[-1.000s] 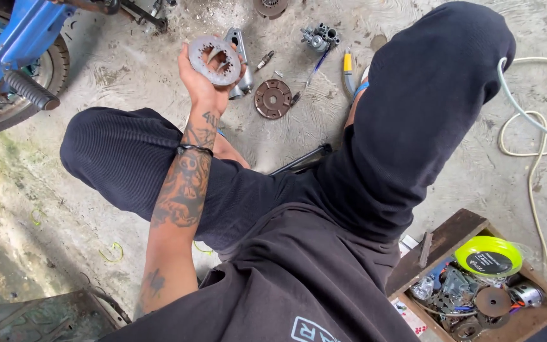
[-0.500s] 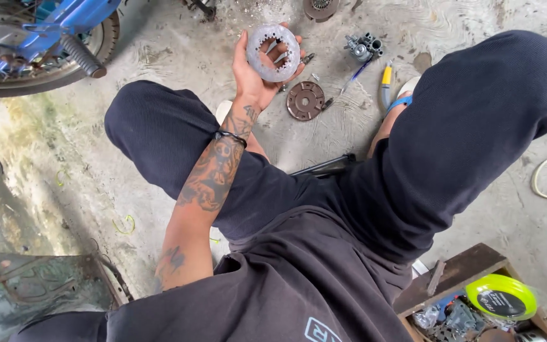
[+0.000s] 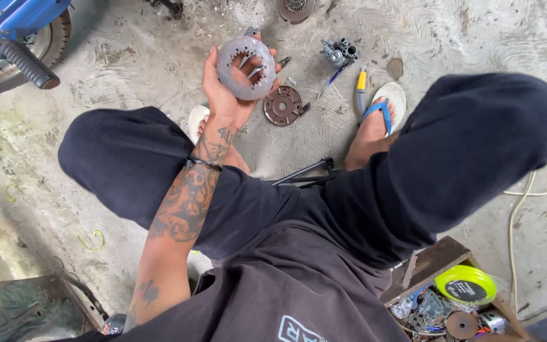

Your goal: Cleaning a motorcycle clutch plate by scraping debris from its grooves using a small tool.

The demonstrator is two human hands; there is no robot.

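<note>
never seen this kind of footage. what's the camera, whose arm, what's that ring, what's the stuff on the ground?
The one view comes from a camera worn on a person's head, looking down at their own body as they squat on a concrete floor. The tattooed arm is theirs: the left hand holds up a grey metal ring with a notched inner edge. The right hand is out of view. On the floor ahead lie a brown round disc, a small grey metal assembly and a yellow-handled tool. A blue motorbike stands at the upper left; a wooden box of loose parts sits at the lower right.
</note>
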